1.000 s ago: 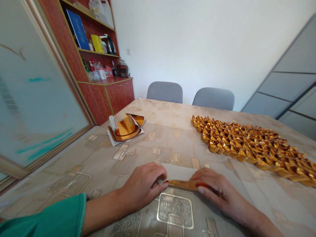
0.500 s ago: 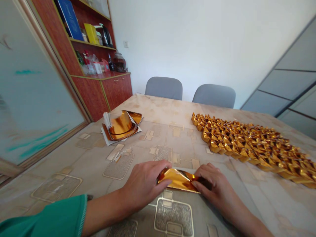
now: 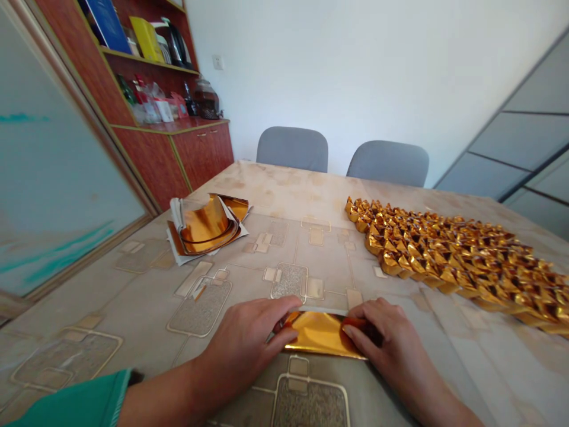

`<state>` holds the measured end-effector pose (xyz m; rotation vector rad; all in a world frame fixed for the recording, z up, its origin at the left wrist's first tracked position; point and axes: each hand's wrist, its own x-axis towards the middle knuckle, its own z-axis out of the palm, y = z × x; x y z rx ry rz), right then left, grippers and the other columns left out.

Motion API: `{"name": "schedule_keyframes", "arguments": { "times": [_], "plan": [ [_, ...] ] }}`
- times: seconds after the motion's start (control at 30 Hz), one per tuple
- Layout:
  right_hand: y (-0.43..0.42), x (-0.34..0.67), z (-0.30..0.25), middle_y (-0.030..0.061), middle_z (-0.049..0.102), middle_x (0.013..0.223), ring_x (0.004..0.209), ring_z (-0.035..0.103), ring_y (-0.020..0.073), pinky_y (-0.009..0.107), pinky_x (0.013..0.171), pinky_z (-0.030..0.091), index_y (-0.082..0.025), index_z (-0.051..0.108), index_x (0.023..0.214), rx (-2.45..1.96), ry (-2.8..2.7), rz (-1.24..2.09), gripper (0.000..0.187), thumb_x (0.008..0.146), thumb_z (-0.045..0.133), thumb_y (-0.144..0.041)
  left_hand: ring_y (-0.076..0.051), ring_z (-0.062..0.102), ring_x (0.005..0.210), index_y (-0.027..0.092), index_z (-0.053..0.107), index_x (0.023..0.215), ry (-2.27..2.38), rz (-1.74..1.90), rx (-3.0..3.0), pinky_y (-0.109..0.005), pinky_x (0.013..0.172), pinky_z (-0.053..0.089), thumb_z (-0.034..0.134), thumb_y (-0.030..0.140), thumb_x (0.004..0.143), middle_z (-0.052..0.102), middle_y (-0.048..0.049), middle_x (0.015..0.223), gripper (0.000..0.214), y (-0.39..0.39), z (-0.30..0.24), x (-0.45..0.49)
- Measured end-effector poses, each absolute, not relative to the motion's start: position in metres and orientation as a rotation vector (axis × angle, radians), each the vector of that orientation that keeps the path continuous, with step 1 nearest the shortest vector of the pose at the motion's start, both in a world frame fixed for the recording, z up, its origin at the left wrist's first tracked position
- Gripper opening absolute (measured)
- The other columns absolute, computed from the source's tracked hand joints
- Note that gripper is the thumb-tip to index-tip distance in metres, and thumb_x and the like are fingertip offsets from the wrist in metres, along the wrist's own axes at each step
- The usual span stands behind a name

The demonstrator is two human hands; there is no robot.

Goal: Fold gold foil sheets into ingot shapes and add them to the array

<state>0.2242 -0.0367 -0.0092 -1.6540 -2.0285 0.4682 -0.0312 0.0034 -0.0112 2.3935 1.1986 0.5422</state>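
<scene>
Here, gold foil [image 3: 316, 333] between both hands [image 3: 246, 335] [image 3: 391, 335].

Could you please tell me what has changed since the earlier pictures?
The foil, seen at first as a narrow strip, now shows a broad gold face. Both the left hand and the right hand kept hold of it. The stack and the folded pieces stayed put.

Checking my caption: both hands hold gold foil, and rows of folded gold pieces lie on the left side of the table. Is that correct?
Only the side is wrong: the head view shows the folded gold pieces on the right side of the table. The left hand and right hand do hold the gold foil.
</scene>
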Motion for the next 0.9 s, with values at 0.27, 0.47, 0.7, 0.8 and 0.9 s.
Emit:
{"name": "schedule_keyframes", "arguments": {
  "times": [0.27,0.47,0.7,0.8,0.9],
  "plan": [
    [-0.036,0.227,-0.015,0.0018,0.065,0.072,0.069,0.056,0.0215,0.033,0.065,0.037,-0.024,0.064,0.076,-1.659,-2.045,0.37,0.02,0.093,0.055,-0.031,-0.015,0.065,0.067,0.022,0.06,0.126,1.2,0.53,2.369,-0.024,0.062,0.05,0.069,0.024,0.084,0.074,0.0001,0.085,0.043,0.007,-0.012,-0.031],
    [-0.035,0.226,-0.02,0.0016,0.064,0.072,0.07,0.055,0.0229,0.035,0.067,0.036,-0.024,0.062,0.077,-1.703,-2.09,0.263,0.016,0.091,0.058,-0.029,-0.014,0.063,0.065,0.021,0.058,0.128,1.186,0.543,2.37,-0.024,0.062,0.049,0.067,0.023,0.085,0.073,-0.0004,0.085,0.044,0.008,-0.012,-0.031],
    [-0.034,0.226,-0.021,0.0018,0.065,0.072,0.069,0.056,0.0229,0.035,0.067,0.037,-0.024,0.061,0.076,-1.72,-2.113,0.191,0.019,0.092,0.056,-0.031,-0.016,0.066,0.075,0.023,0.059,0.127,1.219,0.531,2.305,-0.026,0.068,0.05,0.065,0.025,0.087,0.074,-0.0009,0.09,0.041,0.011,-0.012,-0.029],
    [-0.034,0.226,-0.021,0.0023,0.065,0.072,0.068,0.056,0.0227,0.035,0.067,0.037,-0.024,0.061,0.076,-1.706,-2.119,0.172,0.019,0.093,0.054,-0.03,-0.016,0.066,0.076,0.025,0.06,0.125,1.234,0.532,2.281,-0.026,0.069,0.05,0.062,0.025,0.087,0.073,-0.0002,0.09,0.038,0.014,-0.01,-0.028],
    [-0.034,0.226,-0.021,0.0025,0.066,0.071,0.068,0.057,0.0228,0.035,0.067,0.037,-0.024,0.06,0.075,-1.698,-2.128,0.156,0.02,0.093,0.053,-0.03,-0.016,0.065,0.073,0.025,0.062,0.122,1.253,0.515,2.278,-0.025,0.066,0.048,0.061,0.024,0.087,0.072,0.0005,0.086,0.036,0.016,-0.007,-0.027]
  ]
}}
